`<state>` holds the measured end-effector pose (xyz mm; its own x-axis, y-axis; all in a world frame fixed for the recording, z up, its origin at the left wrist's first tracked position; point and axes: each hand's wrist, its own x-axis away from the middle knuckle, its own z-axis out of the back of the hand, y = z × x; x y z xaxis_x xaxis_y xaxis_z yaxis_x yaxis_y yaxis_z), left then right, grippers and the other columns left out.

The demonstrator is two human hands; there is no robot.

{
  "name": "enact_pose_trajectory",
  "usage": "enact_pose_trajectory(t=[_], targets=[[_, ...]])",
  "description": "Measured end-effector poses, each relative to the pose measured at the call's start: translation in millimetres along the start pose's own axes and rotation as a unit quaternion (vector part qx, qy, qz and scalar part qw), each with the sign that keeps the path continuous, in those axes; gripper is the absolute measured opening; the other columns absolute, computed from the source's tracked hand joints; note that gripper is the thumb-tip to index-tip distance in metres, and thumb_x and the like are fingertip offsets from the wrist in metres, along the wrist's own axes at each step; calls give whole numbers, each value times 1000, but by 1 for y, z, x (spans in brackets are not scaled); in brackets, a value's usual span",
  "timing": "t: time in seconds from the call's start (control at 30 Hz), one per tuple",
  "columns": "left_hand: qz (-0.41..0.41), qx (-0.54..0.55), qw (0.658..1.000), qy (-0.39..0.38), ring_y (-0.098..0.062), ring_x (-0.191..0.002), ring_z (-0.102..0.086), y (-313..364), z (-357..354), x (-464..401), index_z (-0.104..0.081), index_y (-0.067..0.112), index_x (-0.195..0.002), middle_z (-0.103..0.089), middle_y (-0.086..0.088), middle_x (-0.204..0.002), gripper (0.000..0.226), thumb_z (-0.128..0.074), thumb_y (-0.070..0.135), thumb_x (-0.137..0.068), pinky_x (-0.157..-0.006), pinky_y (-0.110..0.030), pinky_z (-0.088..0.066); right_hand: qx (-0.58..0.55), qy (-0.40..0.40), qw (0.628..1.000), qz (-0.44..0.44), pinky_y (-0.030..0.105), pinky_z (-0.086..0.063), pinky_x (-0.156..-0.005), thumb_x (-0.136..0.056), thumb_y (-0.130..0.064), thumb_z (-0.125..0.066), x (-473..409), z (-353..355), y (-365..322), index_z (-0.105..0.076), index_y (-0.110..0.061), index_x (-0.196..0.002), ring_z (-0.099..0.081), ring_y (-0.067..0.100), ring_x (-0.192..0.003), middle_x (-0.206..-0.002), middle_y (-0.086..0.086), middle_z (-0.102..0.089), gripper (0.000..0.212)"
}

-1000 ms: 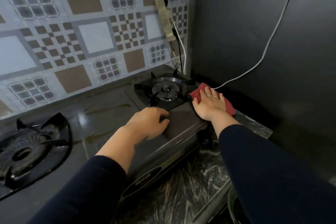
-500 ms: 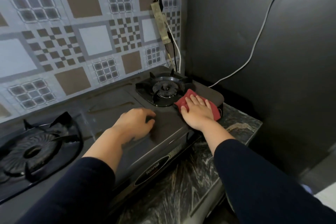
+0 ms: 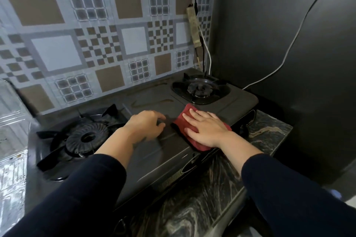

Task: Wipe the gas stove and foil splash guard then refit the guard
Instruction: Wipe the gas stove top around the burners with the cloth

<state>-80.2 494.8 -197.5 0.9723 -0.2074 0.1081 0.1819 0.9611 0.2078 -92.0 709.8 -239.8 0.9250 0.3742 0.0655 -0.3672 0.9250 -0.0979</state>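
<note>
The right hand [image 3: 205, 130] is laid flat on a red cloth [image 3: 187, 121], fingers straight and spread, pressing it against the top of the black gas stove [image 3: 165, 152] near its front edge. The left hand [image 3: 145, 126] is rested on the stove top just beside the cloth, its fingers loosely curled with nothing held in them. Both hands are placed on the flat middle panel between the left burner [image 3: 84, 138] and the right burner [image 3: 201, 90]. Bare stove surface is seen behind the cloth, up to the patterned splash guard [image 3: 92, 44] standing against the stove's back edge. To the right, the stove is bounded by a dark wall [image 3: 289, 44], along which a white cable [image 3: 285, 57] is run. A strip of marbled counter [image 3: 192, 208] is left uncovered in front of and to the right of the stove. A shiny foil surface [image 3: 11, 121] is cut off by the left edge of the view and is hard to make out. The near part of the cloth is covered by the hand, and the stove's front panel is partly hidden by the dark sleeves [image 3: 298, 194].
</note>
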Motion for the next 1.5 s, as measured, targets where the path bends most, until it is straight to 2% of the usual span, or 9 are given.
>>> enact_pose_trajectory(t=[0.13, 0.57, 0.67, 0.77, 0.93, 1.0, 1.2, 1.33, 1.5], targets=[[13, 1, 1000, -1, -19, -121, -53, -8, 4, -9, -52, 28, -133, -56, 5, -135, 40, -47, 34, -93, -101, -40, -46, -26, 15, 1000, -1, 34, 5, -120, -96, -53, -21, -26, -9, -11, -4, -29, -152, 7, 12, -148, -162, -2, 5, 63], [125, 15, 991, 37, -21, -124, -52, -45, 27, -82, -54, 32, -131, -56, 6, -136, 40, -47, 37, -92, -101, -42, -45, -21, -20, 999, 46, 43, 10, -119, -95, -54, -13, -184, 2, -41, 0, -14, -152, 13, 25, -148, -160, 13, 9, 70], [146, 19, 988, 41, -22, -125, -52, -46, 28, -95, -54, 30, -131, -56, 3, -136, 39, -48, 35, -93, -102, -41, -45, -26, -36, 999, 27, 43, 9, -119, -95, -53, -16, -205, 5, -49, 0, -13, -152, 12, 27, -148, -160, 15, 10, 71], [152, 19, 987, 43, -21, -124, -52, -54, 31, -105, -55, 31, -130, -57, 3, -136, 39, -48, 34, -92, -101, -41, -45, -13, -76, 996, 50, 43, 7, -119, -94, -57, -19, -216, 15, -44, 4, -13, -152, 13, 30, -147, -159, 16, 13, 76], [164, 12, 985, 56, -22, -124, -52, -62, 41, -125, -54, 34, -130, -58, 3, -134, 39, -48, 33, -92, -102, -41, -44, -32, -33, 993, 109, 41, 7, -120, -96, -53, -17, -223, 7, -35, 2, -12, -152, 13, 26, -147, -160, 14, 12, 72], [162, 7, 985, 66, -22, -124, -52, -61, 45, -134, -53, 33, -132, -57, 2, -136, 40, -48, 32, -92, -103, -41, -43, -39, -30, 995, 87, 42, 8, -119, -97, -51, -17, -238, 4, -40, 3, -10, -151, 15, 27, -147, -159, 15, 14, 71], [150, 11, 986, 77, -22, -124, -53, -78, 48, -148, -57, 33, -126, -56, 5, -136, 35, -49, 28, -92, -105, -40, -41, -76, -4, 994, -81, 44, 13, -117, -96, -52, -21, -301, 5, -52, 2, -7, -151, 17, 33, -146, -158, 18, 15, 74], [139, 6, 987, 76, -23, -124, -52, -93, 50, -160, -56, 30, -127, -54, 1, -138, 35, -50, 26, -93, -104, -37, -40, -108, 30, 977, -183, 46, 14, -115, -94, -54, -25, -333, 7, -52, -1, -4, -151, 16, 35, -146, -158, 20, 13, 79], [114, 4, 991, 75, -20, -134, -43, -103, 49, -183, -48, 32, -133, -46, 1, -144, 39, -48, 30, -94, -110, -39, -33, -100, 14, 953, -286, 47, 14, -115, -92, -59, -24, -367, 17, -31, 1, -6, -150, 16, 35, -146, -158, 18, 14, 82]])
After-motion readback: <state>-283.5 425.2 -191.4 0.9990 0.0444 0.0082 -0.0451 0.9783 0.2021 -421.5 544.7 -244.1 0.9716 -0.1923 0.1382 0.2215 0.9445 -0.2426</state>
